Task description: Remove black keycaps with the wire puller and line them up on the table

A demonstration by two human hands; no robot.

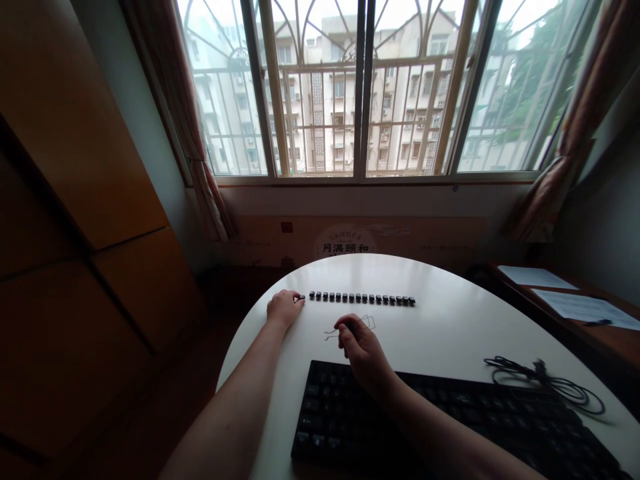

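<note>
At the left end of a row of black keycaps (pixel 363 298), my left hand (pixel 286 307) pinches one more keycap (pixel 302 297) at the table surface. My right hand (pixel 356 335) is closed around a wire keycap puller (pixel 371 322). The puller's two thin hooked prongs point left, and its wire loop shows behind the fingers. Below my right wrist lies a black keyboard (pixel 345 407), partly covered by my right forearm. Several of its key positions at the top left are too dark to make out.
The white round-edged table (pixel 440 327) carries everything. A coiled black cable (pixel 550 383) lies at the right behind the keyboard. Printed sheets (pixel 585 303) and a dark pen-like item (pixel 599 323) rest on a brown desk at the right. A barred window (pixel 363 100) stands ahead.
</note>
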